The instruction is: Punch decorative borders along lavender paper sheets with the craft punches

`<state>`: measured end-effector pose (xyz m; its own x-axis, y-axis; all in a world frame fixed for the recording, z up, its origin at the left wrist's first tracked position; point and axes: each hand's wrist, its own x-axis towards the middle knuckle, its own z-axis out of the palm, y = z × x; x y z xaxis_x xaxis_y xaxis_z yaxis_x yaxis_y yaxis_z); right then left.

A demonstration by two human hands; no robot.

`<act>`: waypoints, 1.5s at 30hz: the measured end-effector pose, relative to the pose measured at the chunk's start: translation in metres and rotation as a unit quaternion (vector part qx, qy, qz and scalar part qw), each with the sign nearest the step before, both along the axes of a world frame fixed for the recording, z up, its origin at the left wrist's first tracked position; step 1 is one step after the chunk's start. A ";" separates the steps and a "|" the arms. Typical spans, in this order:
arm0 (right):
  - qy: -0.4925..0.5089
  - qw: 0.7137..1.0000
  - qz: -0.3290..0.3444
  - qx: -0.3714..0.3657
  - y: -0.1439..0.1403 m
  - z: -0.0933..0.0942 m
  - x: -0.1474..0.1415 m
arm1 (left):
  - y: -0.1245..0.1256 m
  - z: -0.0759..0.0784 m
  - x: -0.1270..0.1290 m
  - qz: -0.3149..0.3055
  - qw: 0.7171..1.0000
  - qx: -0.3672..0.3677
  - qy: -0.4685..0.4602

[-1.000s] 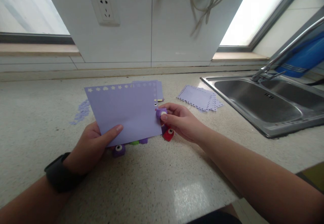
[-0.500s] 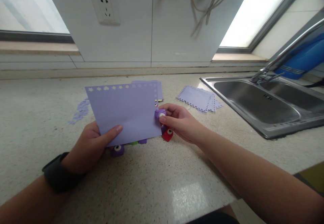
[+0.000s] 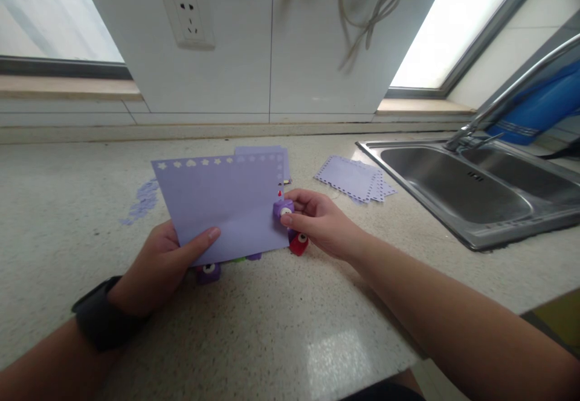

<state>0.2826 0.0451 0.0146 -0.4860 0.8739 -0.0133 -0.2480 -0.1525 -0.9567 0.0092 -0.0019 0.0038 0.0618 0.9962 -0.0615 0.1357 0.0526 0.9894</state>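
Lilac sheet [image 3: 226, 208]: held tilted above the worktop [image 3: 272, 328], its top and right edges already cut with small shapes.
Left hand [image 3: 158, 265]: grip clamped on the sheet's lower left corner, thumb on top, steadying it.
Right hand [image 3: 319, 220]: grip closed on a small purple punch [image 3: 283, 209] seated on the sheet's right edge.
Spare punches: red punch [image 3: 299, 243] and another purple punch [image 3: 208, 271] lie just beneath the sheet, close to hand.
Finished sheets [image 3: 353, 177]: stacked near the sink [image 3: 453, 189].
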 end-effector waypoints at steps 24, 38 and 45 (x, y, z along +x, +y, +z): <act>-0.010 1.000 0.005 -0.007 -0.003 0.007 0.000 | 0.000 0.005 0.006 0.023 1.000 -0.001 -0.021; -0.005 1.000 -0.014 -0.020 -0.003 0.008 0.003 | 0.000 0.001 0.002 0.006 1.000 -0.007 -0.029; -0.013 1.000 -0.015 -0.017 -0.003 0.008 0.003 | -0.001 0.000 0.001 0.012 0.999 -0.024 -0.039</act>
<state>0.2856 0.0423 0.0228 -0.4581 0.8872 -0.0556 -0.2276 -0.1775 -0.9574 0.0102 -0.0031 0.0036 0.0452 0.9933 -0.1060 0.0571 0.1034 0.9930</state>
